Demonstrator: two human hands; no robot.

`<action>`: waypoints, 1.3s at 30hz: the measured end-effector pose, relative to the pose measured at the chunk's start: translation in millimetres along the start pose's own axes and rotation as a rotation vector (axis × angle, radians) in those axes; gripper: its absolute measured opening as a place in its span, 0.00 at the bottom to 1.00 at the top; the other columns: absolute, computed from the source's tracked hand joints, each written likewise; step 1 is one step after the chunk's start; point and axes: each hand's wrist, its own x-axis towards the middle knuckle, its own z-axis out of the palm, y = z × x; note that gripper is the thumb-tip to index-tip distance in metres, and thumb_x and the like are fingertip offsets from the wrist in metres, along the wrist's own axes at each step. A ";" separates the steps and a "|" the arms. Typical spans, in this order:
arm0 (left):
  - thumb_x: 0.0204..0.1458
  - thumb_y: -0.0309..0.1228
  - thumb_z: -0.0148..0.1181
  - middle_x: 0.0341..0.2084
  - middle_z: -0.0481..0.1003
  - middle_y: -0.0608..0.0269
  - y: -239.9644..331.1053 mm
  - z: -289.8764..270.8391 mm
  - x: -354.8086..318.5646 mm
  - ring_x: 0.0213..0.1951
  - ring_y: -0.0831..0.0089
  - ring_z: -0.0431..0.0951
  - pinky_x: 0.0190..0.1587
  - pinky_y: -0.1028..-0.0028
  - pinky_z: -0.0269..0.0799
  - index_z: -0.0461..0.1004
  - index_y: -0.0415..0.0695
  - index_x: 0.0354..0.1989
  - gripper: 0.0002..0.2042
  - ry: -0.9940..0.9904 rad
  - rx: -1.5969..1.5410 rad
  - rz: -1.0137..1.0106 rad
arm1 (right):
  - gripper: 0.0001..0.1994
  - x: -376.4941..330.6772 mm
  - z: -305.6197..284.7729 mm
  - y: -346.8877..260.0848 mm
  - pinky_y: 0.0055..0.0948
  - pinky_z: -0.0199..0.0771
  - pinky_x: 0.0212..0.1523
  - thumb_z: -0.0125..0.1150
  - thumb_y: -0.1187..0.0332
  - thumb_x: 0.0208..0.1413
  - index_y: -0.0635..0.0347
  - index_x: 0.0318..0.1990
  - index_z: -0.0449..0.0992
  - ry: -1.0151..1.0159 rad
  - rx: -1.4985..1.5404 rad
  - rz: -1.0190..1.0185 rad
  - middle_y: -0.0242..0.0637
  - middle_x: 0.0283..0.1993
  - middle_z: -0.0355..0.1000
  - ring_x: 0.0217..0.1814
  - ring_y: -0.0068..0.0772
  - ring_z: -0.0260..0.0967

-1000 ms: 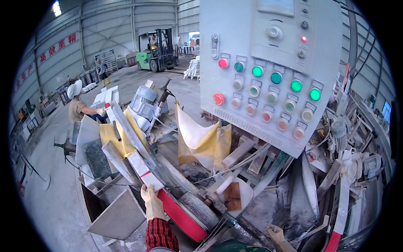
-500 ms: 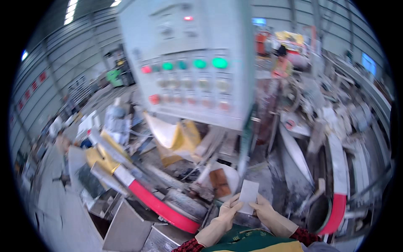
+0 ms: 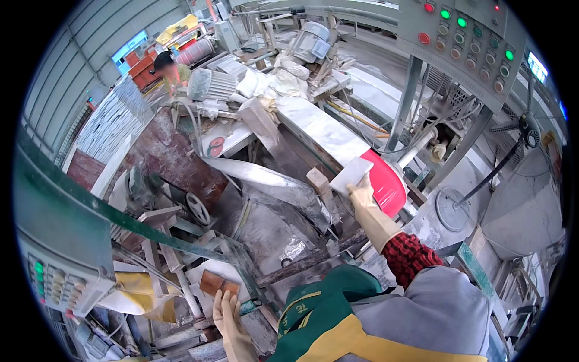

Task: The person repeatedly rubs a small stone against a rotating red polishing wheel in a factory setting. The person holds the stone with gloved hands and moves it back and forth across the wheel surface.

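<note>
My right hand [image 3: 363, 199], in a cream rubber glove, grips a small white rectangular tile [image 3: 351, 175] by its near edge. It holds the tile beside the red end cover [image 3: 386, 184] of a long white machine guard. At lower left, my left hand [image 3: 226, 317], gloved the same way, has its fingers stretched out and holds nothing. Its fingertips reach the near edge of a brown rectangular block [image 3: 217, 283]; whether they touch it I cannot tell. Under the block lies a white board [image 3: 202, 270].
Control boxes with lit buttons stand at upper right [image 3: 461, 48] and lower left [image 3: 69, 265]. A green metal rail [image 3: 120, 214] crosses the left side. A grey fan [image 3: 529, 130] is at far right. Another person [image 3: 172, 75] stands far off beside stacked slabs [image 3: 114, 117].
Both hands were together on the white tile. My left hand has let go and moved left to the brown block; my right has carried the tile right. The view has swung right.
</note>
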 end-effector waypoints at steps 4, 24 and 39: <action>0.61 0.37 0.60 0.59 0.71 0.56 -0.4 13.2 -6.6 0.57 0.69 0.74 0.58 0.75 0.71 0.62 0.43 0.66 0.26 0.008 -0.029 0.036 | 0.42 58.0 -14.0 34.0 0.36 0.81 0.44 0.60 0.80 0.47 0.55 0.73 0.51 0.115 -0.075 0.067 0.45 0.56 0.72 0.51 0.43 0.75; 0.64 0.39 0.55 0.60 0.70 0.54 -21.9 21.7 3.0 0.55 0.69 0.74 0.59 0.73 0.70 0.64 0.45 0.64 0.23 0.016 -0.037 -0.040 | 0.34 98.2 -91.2 40.5 0.44 0.70 0.62 0.57 0.74 0.62 0.57 0.73 0.50 -0.051 0.728 0.241 0.53 0.64 0.64 0.64 0.49 0.66; 0.63 0.27 0.53 0.54 0.74 0.45 -62.9 -179.4 11.9 0.58 0.61 0.74 0.62 0.67 0.65 0.68 0.30 0.59 0.18 0.549 0.493 0.464 | 0.23 -152.1 116.3 57.5 0.23 0.76 0.46 0.56 0.71 0.65 0.63 0.66 0.65 -1.044 -0.012 0.281 0.42 0.52 0.77 0.47 0.24 0.75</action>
